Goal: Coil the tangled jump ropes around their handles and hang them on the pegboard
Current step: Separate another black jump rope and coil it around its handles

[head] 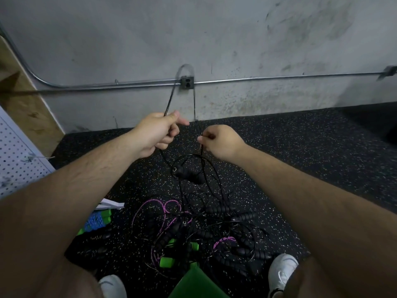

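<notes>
My left hand (158,132) grips a thin black jump rope (194,100), which arches up in a tall loop in front of the wall. My right hand (219,140) pinches the other side of that loop. Below my hands the rope runs down to a pair of black handles (188,173) that hang just above the floor. A tangled pile of ropes (204,235) lies between my feet, with black ribbed handles, purple cord (169,206) and bright green handles (166,262). The white pegboard (19,160) leans at the left edge.
A blue and green coiled rope (96,221) lies left of the pile beside a white strip. A metal conduit (279,78) with an outlet box (187,82) runs along the grey wall. My white shoes (282,269) stand on the speckled rubber floor.
</notes>
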`<state>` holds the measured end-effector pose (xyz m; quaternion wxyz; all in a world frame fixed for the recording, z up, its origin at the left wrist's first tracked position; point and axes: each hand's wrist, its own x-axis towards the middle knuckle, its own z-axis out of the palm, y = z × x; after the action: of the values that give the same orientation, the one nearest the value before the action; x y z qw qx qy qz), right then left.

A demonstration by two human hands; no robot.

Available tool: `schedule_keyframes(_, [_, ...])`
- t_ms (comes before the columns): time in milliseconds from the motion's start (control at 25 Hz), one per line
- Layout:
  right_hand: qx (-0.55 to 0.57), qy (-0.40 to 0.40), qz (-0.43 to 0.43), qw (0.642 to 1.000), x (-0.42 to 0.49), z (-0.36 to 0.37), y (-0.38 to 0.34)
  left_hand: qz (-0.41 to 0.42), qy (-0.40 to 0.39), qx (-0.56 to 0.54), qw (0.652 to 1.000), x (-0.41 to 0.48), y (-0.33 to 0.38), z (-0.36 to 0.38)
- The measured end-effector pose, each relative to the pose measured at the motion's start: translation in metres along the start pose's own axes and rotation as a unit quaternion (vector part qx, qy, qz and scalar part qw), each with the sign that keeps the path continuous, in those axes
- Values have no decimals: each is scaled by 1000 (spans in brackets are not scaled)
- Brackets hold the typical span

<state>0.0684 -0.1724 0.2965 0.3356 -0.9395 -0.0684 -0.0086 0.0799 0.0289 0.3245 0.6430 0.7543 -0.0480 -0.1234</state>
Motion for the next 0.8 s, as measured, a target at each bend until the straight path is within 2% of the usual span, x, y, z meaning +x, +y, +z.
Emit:
schedule_keyframes(120, [38, 35, 26, 998, 3, -1, 5, -9, -27, -9, 1000, -1, 4, -1])
schedule_keyframes(200, [83, 39, 32, 995, 3, 0, 4, -3, -48, -56, 997, -3, 6, 0])
schedule_keyframes(360, [112, -50, -1, 992, -4, 7, -4, 50, -62, -229, 970, -4, 12, 6])
schedule_keyframes(560, [99, -143, 5, 985, -15, 16, -5, 85, -26, -374, 923, 0, 18, 8])
schedule_keyframes(680, [135, -179, 41, 974, -16, 18, -5, 85, -9, -419, 904, -2, 23, 10])
schedule_keyframes(800, [158, -194, 58, 966, -14, 15, -3, 84, -4, -406, 910, -4, 24, 12])
